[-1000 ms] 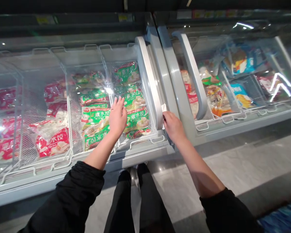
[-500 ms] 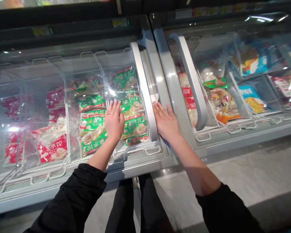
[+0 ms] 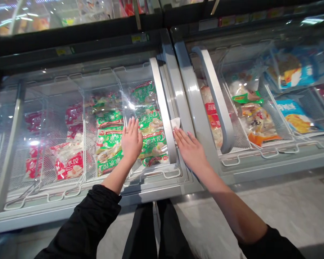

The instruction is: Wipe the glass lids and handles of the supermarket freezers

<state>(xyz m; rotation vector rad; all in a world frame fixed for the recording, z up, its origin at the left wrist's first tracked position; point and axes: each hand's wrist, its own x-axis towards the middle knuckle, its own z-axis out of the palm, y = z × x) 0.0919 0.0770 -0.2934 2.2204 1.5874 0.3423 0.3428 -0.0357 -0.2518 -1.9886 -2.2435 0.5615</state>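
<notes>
My left hand (image 3: pixel 133 141) lies flat with fingers outstretched on the clear glass lid (image 3: pixel 102 84) of a chest freezer. Several green dumpling bags (image 3: pixel 153 140) show through the glass around and below it. Under the fingertips of my right hand (image 3: pixel 189 145) is a white cloth or tissue (image 3: pixel 176 123), partly covered by the fingers. It presses on the grey frame just right of the lid's curved silver handle (image 3: pixel 163 108). The palm faces down and the fingers are nearly straight.
Red dumpling bags (image 3: pixel 69 163) lie in wire-divided compartments to the left. A second freezer with its own grey handle (image 3: pixel 217 104) adjoins on the right, holding blue bags (image 3: pixel 295 115) and other packs. A dark shelf edge (image 3: pixel 78 41) runs along the back.
The view has shifted, so the freezers sit lower and farther right in the picture. My right hand and the cloth have slid slightly toward me along the frame. My left hand stays on the glass.
</notes>
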